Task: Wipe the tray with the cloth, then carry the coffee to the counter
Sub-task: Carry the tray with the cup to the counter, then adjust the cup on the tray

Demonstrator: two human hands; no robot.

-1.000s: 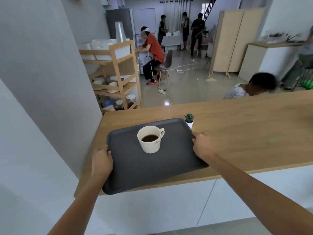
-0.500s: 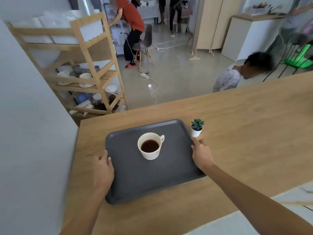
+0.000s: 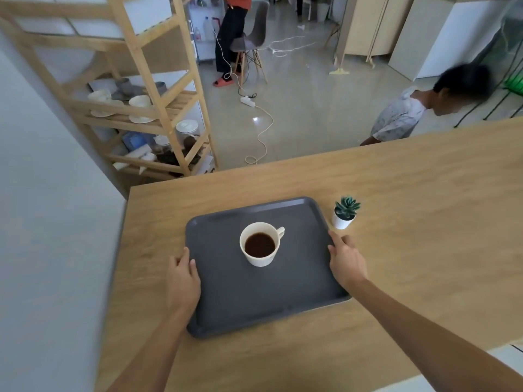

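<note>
Wooden counter [image 3: 396,193] fills the foreground, and the grey tray [image 3: 254,306] lies flat on it with the cup of coffee [image 3: 260,244] upright near its middle. The left hand [image 3: 182,278] and right hand [image 3: 346,261] rest at the tray's side rims; whether they grip it I cannot tell. No cloth shows. Judging by this, the carry seems nearly finished. A small potted succulent [image 3: 345,212] stands just beside the tray's far right corner.
</note>
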